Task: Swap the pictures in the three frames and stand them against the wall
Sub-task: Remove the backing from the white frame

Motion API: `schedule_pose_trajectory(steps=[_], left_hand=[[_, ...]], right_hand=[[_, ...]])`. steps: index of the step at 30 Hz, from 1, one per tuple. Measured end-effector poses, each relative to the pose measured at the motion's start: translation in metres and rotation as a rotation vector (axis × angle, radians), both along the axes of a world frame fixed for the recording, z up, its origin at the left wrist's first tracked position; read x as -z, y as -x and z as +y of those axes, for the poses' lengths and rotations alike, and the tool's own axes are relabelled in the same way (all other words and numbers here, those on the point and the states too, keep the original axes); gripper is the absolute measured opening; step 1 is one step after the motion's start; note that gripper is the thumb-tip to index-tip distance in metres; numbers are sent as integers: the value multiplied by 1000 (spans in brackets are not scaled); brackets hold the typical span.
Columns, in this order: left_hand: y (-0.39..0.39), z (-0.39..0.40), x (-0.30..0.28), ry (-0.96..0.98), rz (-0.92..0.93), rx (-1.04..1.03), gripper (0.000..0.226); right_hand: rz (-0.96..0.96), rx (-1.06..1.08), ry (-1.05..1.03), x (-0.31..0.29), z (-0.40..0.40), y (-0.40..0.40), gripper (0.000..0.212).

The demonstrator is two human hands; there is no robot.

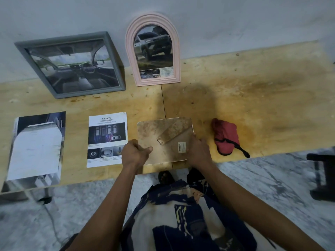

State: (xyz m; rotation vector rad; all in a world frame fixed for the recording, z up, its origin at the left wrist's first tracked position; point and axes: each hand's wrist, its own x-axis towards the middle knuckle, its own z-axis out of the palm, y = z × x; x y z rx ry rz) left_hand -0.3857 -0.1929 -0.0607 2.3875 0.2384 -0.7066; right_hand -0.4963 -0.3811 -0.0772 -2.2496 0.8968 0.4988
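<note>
A third frame (163, 134) lies face down near the table's front edge, showing its brown backing board with a fold-out stand and a small label. My left hand (135, 153) grips its left edge and my right hand (197, 151) grips its right edge. Against the wall leans a grey square frame (72, 65) holding a car-interior picture. To its right stands a pink arched frame (153, 49) with a picture of a truck. Two loose pictures lie flat on the table: a white-truck print (36, 145) at the left and a "SAFETY" sheet (106, 138) beside my left hand.
A red cloth pouch with a black strap (226, 137) lies to the right of the frame. The plywood table (262, 98) runs along the wall, its front edge just below my hands. A dark object (322, 176) stands on the floor at the far right.
</note>
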Motion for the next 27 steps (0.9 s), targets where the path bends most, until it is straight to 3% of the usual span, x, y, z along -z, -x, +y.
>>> schedule_pose_trajectory(steps=[6, 9, 21, 27], left_hand=[[-12, 15, 5, -5, 50, -131, 35], [-12, 21, 9, 28, 62, -163, 51], [-1, 34, 10, 307, 184, -340, 35], [-6, 46, -1, 406, 193, -384, 38]], right_hand=[[-52, 39, -26, 7, -3, 7, 66], [-77, 42, 0, 9, 0, 10, 61], [-60, -123, 62, 6, 1, 19, 75], [-76, -120, 58, 7, 2, 20, 78]])
